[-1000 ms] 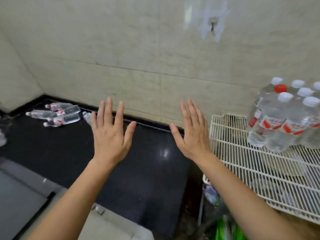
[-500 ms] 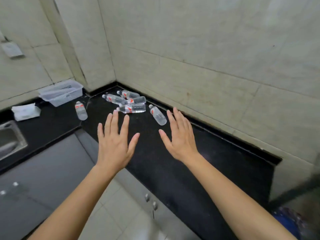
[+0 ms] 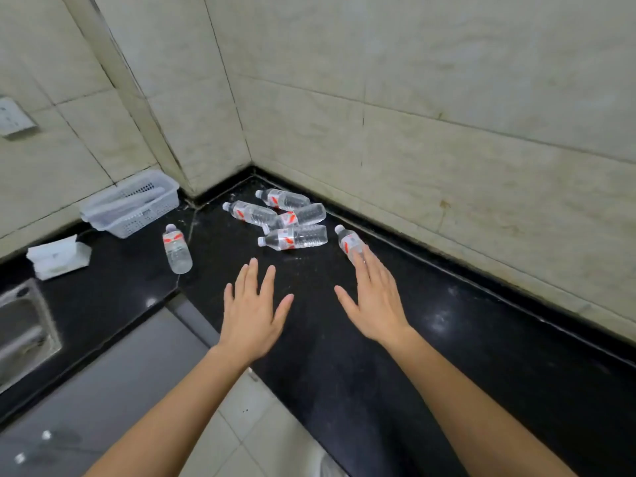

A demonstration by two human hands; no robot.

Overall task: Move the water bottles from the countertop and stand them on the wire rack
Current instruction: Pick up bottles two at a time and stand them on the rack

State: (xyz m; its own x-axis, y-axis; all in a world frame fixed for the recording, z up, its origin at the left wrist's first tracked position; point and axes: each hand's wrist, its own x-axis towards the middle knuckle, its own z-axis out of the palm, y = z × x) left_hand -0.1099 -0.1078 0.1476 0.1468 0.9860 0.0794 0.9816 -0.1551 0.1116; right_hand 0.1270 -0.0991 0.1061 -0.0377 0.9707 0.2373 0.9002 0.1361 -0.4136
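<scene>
Several clear water bottles with red labels lie on their sides on the black countertop [image 3: 464, 339], clustered in the far corner [image 3: 292, 237]. One bottle [image 3: 177, 249] lies apart to the left, and another [image 3: 349, 243] lies to the right, its lower end hidden behind my right fingertips. My left hand [image 3: 253, 311] hovers flat with fingers spread, short of the cluster. My right hand [image 3: 375, 301] is also flat and spread, holding nothing. The wire rack is out of view.
A white perforated plastic basket [image 3: 132, 204] stands at the back left by the wall. A white folded cloth [image 3: 58, 258] lies near it. A steel sink [image 3: 20, 325] sits at the left edge. Tiled walls enclose the corner; grey cabinet fronts run below the counter.
The view has swung left from the wire rack to the counter corner. Both hands stay spread and have moved closer to the bottles; my right fingertips now overlap the rightmost one.
</scene>
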